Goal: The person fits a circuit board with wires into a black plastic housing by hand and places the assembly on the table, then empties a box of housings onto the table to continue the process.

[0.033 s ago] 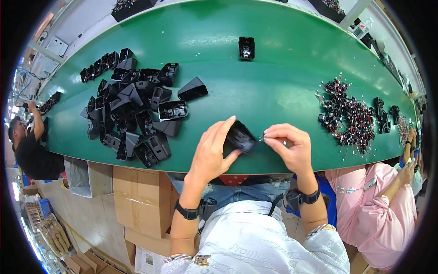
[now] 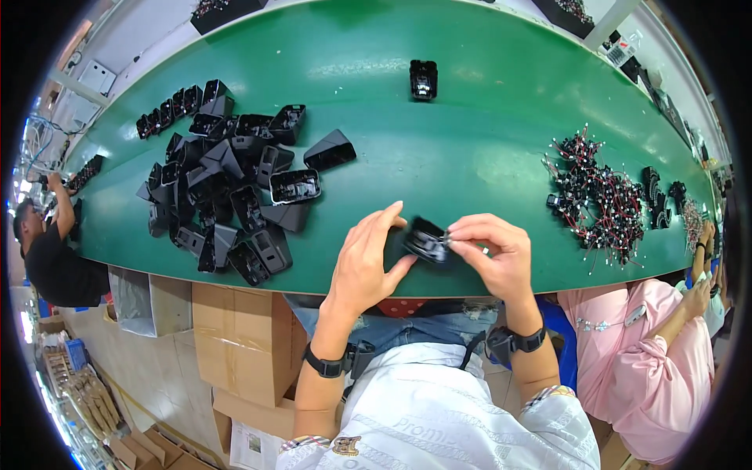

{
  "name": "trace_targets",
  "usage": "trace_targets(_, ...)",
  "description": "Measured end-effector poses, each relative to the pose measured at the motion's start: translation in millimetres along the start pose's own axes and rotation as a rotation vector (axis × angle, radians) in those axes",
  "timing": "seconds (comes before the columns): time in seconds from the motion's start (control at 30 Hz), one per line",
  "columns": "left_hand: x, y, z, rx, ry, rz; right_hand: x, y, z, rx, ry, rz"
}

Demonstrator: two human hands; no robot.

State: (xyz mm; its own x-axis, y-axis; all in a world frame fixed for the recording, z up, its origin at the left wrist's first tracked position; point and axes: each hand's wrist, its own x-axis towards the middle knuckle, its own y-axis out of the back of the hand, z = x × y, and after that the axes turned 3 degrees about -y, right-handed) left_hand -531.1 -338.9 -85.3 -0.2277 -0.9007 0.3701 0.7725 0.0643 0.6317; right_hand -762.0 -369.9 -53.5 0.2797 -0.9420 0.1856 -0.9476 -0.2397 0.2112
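Here's the black housing (image 2: 428, 241), tilted and smeared with blur between two hands, just above the near side of the green tabletop (image 2: 376, 168). The left hand (image 2: 364, 254) is cupped, thumb and fingers well parted, thumb tip right at the housing's near-left edge; whether those fingers truly grip it, I can't tell. Across from it, the right hand (image 2: 495, 249) has thumb and forefinger pinched tight at the housing's right rim, a small white-ended piece (image 2: 485, 251) peeking out beneath the fingers. And this is where it could get slippery: with such a loose-looking cradle on the left, a firm push from the right might well spin the housing or tip it out. That tiny piece could drop, too, if the pinch slackens, or any thin lead on it snag on the rim. Over on the right, a heap of wired parts (image 2: 595, 196) lies tangled, so pulling one could drag its neighbours; on the left, the pile of black housings (image 2: 227, 188) leans together, likely to slide if bumped.
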Motion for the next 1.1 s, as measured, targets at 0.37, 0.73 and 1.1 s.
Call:
trace_targets(0.37,-7.5,-30.2,40.6,-0.009,0.093,0.050,-16.9,-37.2,15.8,0.281,0.018,0.093)
trace_targets(0.73,-25.4,2.0,16.9,-1.289,0.276,-0.156,-27.2,-18.2,-20.7,0.161,0.281,0.024)
trace_targets(1.1,-32.6,3.7,13.1,-1.592,0.188,-0.264,-28.6,-33.4,-49.4,0.051,0.368,-0.192)
